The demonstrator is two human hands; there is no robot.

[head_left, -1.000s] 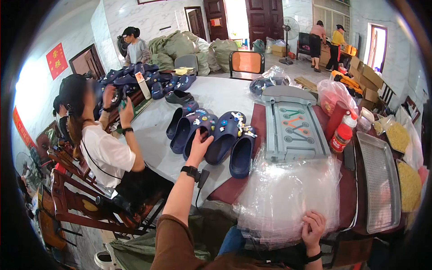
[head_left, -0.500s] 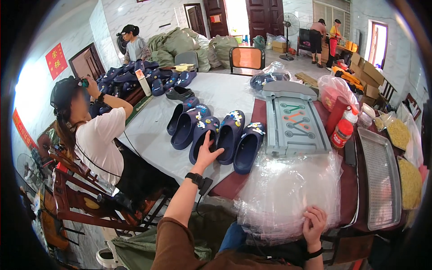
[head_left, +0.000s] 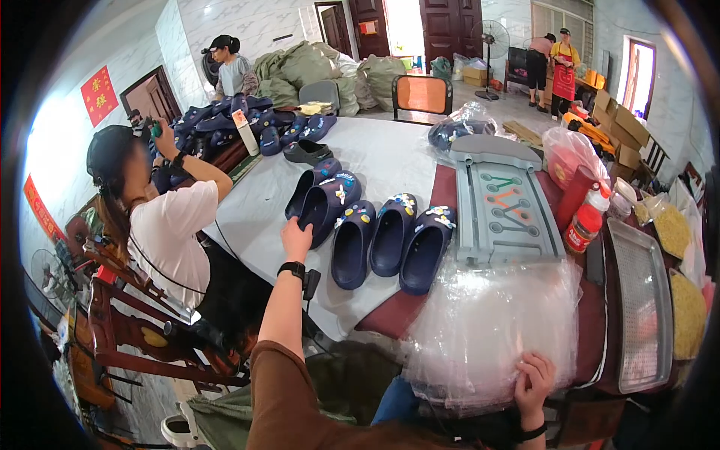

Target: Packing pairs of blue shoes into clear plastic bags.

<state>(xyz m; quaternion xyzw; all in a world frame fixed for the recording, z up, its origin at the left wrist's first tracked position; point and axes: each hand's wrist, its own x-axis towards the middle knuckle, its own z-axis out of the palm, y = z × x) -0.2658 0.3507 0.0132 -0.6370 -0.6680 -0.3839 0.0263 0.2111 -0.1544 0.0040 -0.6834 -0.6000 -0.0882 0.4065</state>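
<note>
Wide head view — downward, outward

Five navy clogs point(head_left: 392, 251) in uneven row, toes pointing far, foot openings up, bright charms on uppers of nearer four. Leftmost clog point(head_left: 298, 193) set farther back, partly hidden by second clog point(head_left: 321, 214). Three right clogs point(head_left: 351, 259) side by side, slightly fanned, nearer. Clear plastic bags point(head_left: 491, 322) stacked flat, shiny, crinkled at edges, near and right of clogs.
</note>
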